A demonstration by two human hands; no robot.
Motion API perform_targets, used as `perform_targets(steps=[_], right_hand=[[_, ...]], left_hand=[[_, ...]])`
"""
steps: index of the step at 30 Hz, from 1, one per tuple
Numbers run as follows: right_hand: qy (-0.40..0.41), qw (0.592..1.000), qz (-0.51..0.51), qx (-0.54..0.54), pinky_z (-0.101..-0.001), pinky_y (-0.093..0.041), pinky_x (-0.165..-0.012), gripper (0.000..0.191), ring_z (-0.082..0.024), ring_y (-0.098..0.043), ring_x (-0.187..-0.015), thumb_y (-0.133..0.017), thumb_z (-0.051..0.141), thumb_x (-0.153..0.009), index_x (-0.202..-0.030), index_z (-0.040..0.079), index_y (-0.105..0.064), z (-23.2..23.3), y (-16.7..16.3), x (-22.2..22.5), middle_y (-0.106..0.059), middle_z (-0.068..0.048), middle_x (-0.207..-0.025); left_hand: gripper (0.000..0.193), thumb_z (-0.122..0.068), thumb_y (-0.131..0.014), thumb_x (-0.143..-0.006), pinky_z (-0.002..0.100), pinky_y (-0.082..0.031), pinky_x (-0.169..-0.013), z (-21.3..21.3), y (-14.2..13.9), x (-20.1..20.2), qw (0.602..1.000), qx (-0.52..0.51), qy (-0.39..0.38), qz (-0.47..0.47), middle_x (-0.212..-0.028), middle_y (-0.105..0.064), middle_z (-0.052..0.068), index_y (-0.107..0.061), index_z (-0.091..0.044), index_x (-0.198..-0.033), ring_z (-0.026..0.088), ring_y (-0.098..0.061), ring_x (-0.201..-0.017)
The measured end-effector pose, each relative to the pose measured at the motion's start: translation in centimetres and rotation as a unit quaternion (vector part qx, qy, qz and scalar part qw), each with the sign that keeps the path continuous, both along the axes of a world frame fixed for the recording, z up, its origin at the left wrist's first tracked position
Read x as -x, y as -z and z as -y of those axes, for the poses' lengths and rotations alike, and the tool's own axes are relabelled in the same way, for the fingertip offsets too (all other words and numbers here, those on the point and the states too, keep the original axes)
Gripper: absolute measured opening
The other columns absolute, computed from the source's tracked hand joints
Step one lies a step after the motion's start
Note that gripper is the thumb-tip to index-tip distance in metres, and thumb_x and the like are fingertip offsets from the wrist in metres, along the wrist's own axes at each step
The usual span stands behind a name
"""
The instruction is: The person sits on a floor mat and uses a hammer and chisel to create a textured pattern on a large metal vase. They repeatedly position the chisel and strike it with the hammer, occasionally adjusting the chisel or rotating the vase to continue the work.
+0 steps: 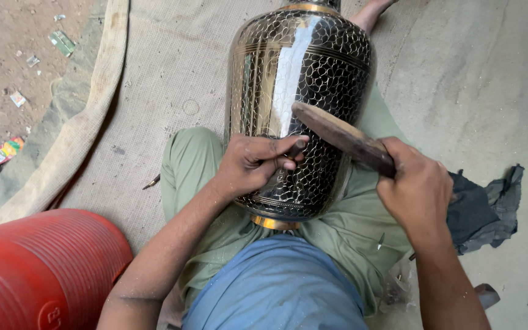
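Floor-level metal-craft workshop, prob. open-air or semi-open. Evidence: worker sits directly on a coarse woven mat (172,79) laid over ground, w/ bare concrete floor (490,79) to one side and packed dirt (7,55) strewn w/ litter to the other. A large black-and-brass engraved vase (304,79) lies across the lap; a small engraving tool (294,148) is set against its surface and a wooden mallet (343,137) is raised over it. A dark rag (490,205), a loose pointed tool (151,182) on the mat and a ribbed red drum (44,263) lie nearby. No bench, no machinery: handwork setting.
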State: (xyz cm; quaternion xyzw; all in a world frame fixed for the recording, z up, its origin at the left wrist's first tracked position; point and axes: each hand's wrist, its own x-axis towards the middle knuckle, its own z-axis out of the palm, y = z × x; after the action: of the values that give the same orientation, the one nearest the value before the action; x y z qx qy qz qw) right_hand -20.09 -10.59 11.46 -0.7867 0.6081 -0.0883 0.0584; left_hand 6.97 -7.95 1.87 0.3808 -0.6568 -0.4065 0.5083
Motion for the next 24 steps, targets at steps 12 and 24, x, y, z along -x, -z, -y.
perform_targets(steps=[12,24], right_hand=[[0.022,0.896,0.433,-0.095,-0.0322,-0.053,-0.077,0.034,-0.023,-0.070,-0.086,-0.073,0.002,-0.084,-0.113,0.019,-0.068,-0.1,-2.4,-1.5,-0.068,-0.008,-0.097],[0.184,0.928,0.304,-0.113,-0.0335,-0.049,-0.073,0.035,-0.019,-0.061,-0.080,-0.081,0.017,-0.094,-0.118,0.001,-0.061,-6.0,8.8,5.9,-0.070,-0.009,-0.096]], left_hand=[[0.050,0.012,-0.068,-0.087,0.025,-0.063,-0.088,-0.3,-0.2,0.7,0.999,0.025,-0.028,0.004,-0.107,-0.079,0.010,-0.068,-0.008,-0.133,0.014,-0.080,-0.095],[0.046,0.006,-0.075,-0.089,0.029,-0.062,-0.079,-4.3,2.2,-7.8,0.885,-0.166,-0.352,-0.255,-0.107,-0.075,0.010,-0.065,0.002,-0.134,0.015,-0.074,-0.093]])
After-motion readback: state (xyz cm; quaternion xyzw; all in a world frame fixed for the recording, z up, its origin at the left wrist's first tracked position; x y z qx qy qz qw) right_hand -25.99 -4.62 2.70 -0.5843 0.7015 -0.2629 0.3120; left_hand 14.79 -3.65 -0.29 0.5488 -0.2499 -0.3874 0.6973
